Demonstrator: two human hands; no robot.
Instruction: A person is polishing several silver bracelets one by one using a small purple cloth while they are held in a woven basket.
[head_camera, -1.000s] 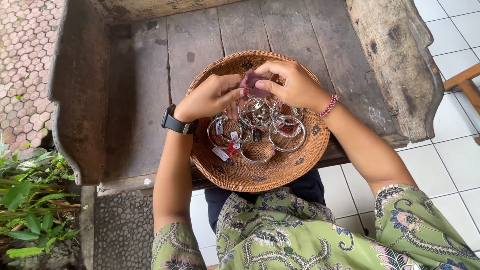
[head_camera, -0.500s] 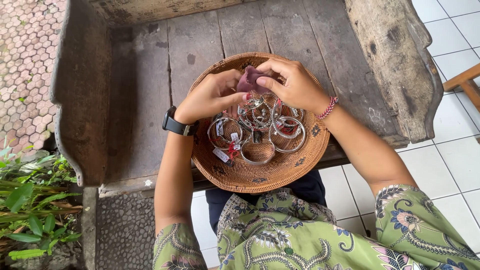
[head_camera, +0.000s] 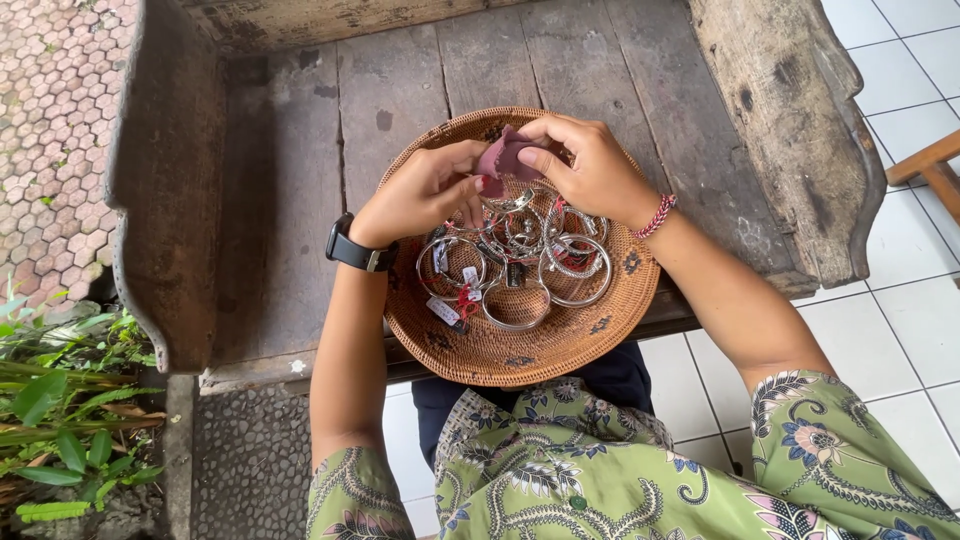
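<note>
**Two hands on a pink cloth over a basket of bangles**

Weathered wooden bench, grey planks, raised arms at left and right; fills the upper two thirds of the frame. White tiled floor at right, hexagonal paving at upper left, green plants at lower left.

Person seated at bottom of frame, green patterned sleeves, forearms reaching up toward centre.

Round woven basket, shallow, brown, sits on the bench's front edge at centre. Inside it, a heap of silver bangles, some with small tags and red ties, lying overlapped around the basket's middle.

Left hand, black watch on wrist, comes in from the left above the basket. Fingers curled together, tips pinching the lower left edge of a small pink cloth.

Right hand, red beaded bracelet on wrist, comes in from the right. Thumb and fingers closed on the cloth's right side.

Cloth is folded, held between both hands just above the far part of the basket, at upper centre of the frame. Cannot tell whether a bangle is wrapped inside it.
</note>
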